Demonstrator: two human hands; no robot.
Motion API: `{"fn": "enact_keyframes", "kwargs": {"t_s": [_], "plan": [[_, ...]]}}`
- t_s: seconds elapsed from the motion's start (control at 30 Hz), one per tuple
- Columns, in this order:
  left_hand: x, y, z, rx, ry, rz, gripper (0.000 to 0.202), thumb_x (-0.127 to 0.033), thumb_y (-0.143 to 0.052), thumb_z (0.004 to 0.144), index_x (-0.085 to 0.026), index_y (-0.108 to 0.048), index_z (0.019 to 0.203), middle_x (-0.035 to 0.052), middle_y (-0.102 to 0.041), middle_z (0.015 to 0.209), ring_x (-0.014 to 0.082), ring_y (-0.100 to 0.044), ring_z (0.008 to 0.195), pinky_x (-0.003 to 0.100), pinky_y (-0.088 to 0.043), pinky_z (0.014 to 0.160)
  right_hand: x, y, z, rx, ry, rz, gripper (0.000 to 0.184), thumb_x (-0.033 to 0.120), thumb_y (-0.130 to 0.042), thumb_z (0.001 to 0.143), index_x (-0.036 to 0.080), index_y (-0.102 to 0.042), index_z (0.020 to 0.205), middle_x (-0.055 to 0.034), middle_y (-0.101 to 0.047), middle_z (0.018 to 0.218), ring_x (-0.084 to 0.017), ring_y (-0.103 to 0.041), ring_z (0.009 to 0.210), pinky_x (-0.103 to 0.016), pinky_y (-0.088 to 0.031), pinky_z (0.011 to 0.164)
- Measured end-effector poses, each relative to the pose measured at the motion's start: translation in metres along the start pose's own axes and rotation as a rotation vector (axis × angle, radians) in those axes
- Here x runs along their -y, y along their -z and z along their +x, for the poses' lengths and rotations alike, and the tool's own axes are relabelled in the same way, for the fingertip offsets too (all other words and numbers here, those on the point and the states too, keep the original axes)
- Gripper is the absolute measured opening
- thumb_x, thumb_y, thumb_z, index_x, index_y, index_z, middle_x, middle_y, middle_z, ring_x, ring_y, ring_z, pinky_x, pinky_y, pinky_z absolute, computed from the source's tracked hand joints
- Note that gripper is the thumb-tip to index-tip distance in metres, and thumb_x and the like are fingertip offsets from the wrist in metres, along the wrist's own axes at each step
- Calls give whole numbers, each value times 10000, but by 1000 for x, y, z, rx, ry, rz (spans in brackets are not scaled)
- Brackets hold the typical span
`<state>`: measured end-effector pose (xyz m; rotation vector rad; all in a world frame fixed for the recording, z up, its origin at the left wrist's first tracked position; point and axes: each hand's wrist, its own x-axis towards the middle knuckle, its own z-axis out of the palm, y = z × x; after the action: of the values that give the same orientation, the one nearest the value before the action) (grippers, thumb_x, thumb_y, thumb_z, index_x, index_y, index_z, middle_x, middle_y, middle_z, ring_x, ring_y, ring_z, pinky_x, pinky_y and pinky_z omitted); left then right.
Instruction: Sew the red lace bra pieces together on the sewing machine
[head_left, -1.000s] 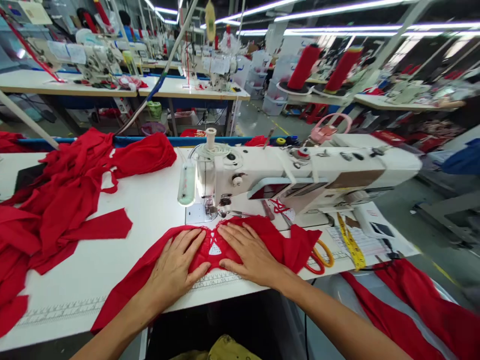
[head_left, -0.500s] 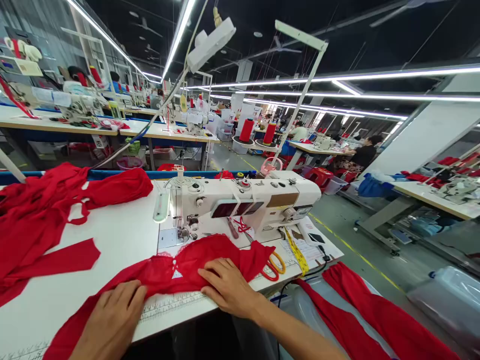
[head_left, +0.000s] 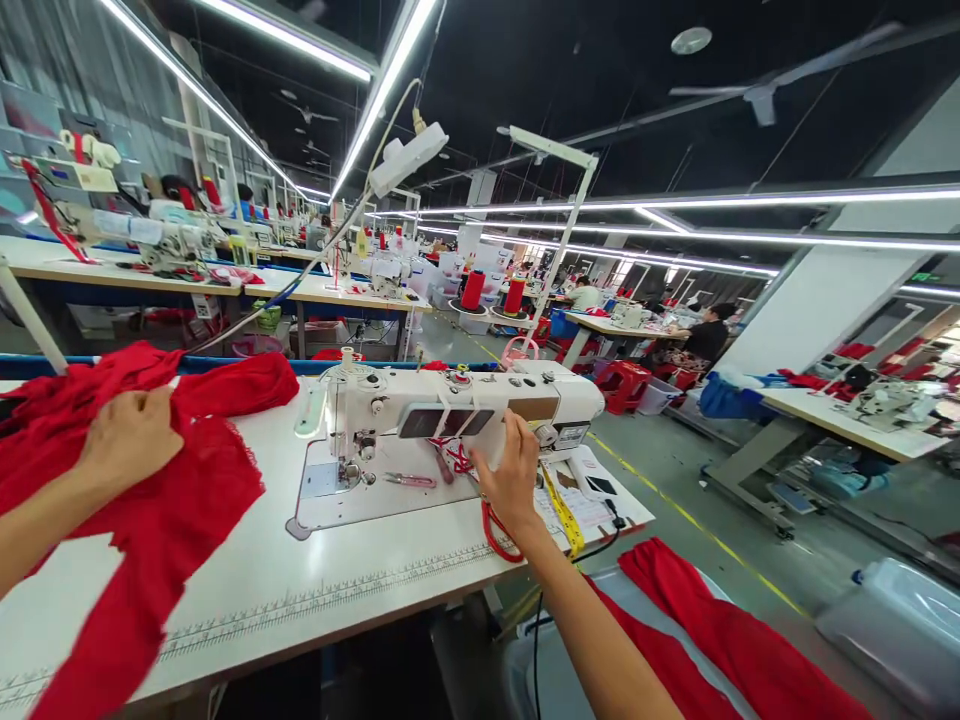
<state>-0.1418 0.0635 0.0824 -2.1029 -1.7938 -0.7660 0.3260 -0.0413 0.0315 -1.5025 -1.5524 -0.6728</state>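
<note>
My left hand [head_left: 129,438] is closed on a red garment piece [head_left: 172,520] at the left of the white table [head_left: 322,580], lifting it toward the heap of red fabric [head_left: 217,385]. My right hand [head_left: 512,478] reaches to the front of the white sewing machine [head_left: 457,410], fingers raised against its body near the control panel; whether it holds anything is hidden. The needle plate [head_left: 337,480] lies bare, with small snips [head_left: 409,481] on the machine bed.
Scissors with red-orange handles [head_left: 495,530] and a yellow tape measure [head_left: 561,510] lie at the table's right end. Red fabric [head_left: 720,640] hangs at the lower right over a bin. Other sewing stations, thread cones [head_left: 472,290] and seated people fill the hall behind.
The red piece has been pulled from in front of the needle off to the left by my left hand. My right hand left the cloth and rose to the machine's front. The view tilted upward.
</note>
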Motion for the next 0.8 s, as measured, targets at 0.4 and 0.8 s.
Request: {"fn": "enact_keyframes", "kwargs": {"t_s": [0.4,0.8], "plan": [[-103,-46,-125,-119,-305,-289,346,-343,-398,980,-220,-482,1292,168,-493,1299,391,-499,1228,600,-432,1023,-30,-35,31,77,265,-173,515,350,-498,928,113,-465,1384,-197,-563,1265,-314,-499,1207,-566,-264,1136],[-236,-63,-182,531,169,-1312,412,-538,-456,996,-308,-551,1325,85,-594,1332,299,-577,1232,484,-508,1039,-20,38,-59,60,-201,-267,548,518,-607,822,156,-453,1204,-149,-625,942,-348,-605,895,-545,-506,831]]}}
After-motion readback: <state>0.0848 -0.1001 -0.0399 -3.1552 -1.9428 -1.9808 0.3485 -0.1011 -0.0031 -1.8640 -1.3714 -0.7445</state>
